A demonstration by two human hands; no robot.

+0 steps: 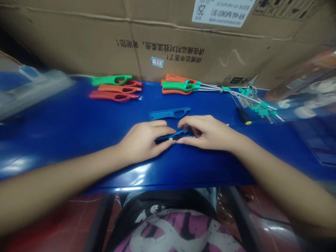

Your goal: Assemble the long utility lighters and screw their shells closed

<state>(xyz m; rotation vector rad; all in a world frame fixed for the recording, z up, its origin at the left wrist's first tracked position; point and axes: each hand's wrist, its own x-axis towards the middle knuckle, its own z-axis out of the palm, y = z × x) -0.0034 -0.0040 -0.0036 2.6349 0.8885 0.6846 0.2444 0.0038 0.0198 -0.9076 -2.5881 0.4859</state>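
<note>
My left hand and my right hand meet at the middle of the blue table. Both are closed on a blue lighter body that lies between them just above the tabletop; the left grips its left end, the right pinches its right end. Just beyond my fingers lies a separate blue half-shell, flat on the table and untouched.
Orange, red and green lighter handles lie at the back left; more with metal tubes at the back centre. A black-handled screwdriver and clear bags sit to the right. A cardboard box walls the back.
</note>
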